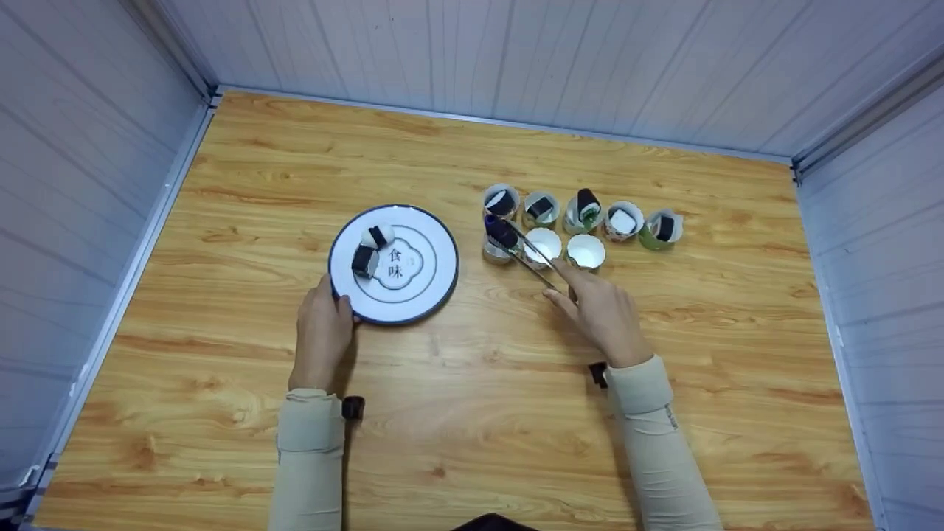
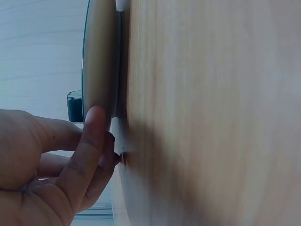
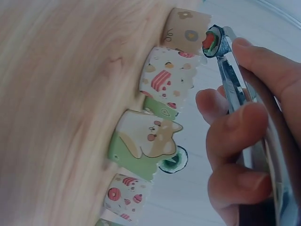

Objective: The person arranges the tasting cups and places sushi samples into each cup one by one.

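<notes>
My left hand [image 1: 323, 332] holds the near left rim of a white plate [image 1: 424, 295] with a dark blue edge, thumb on top and fingers beneath. Two toy sushi pieces with black bands, a rounded one [image 1: 378, 236] and a blockier one [image 1: 364, 261], sit on the plate's left side. In my right hand [image 1: 605, 310] are metal tongs [image 3: 230, 77], held between thumb and fingers. Their tips pinch a dark sushi roll [image 3: 215, 42] with a red and green centre, over the front left paper cup [image 1: 496, 253].
Two white-lined paper cups, the middle one [image 1: 542, 247] and the right one [image 1: 586, 252], stand beside the front left cup. Behind them runs a row of several cups with sushi pieces, ending in a green cup [image 1: 653, 240]. Pale panels [image 1: 472, 59] wall the wooden table [image 1: 472, 413].
</notes>
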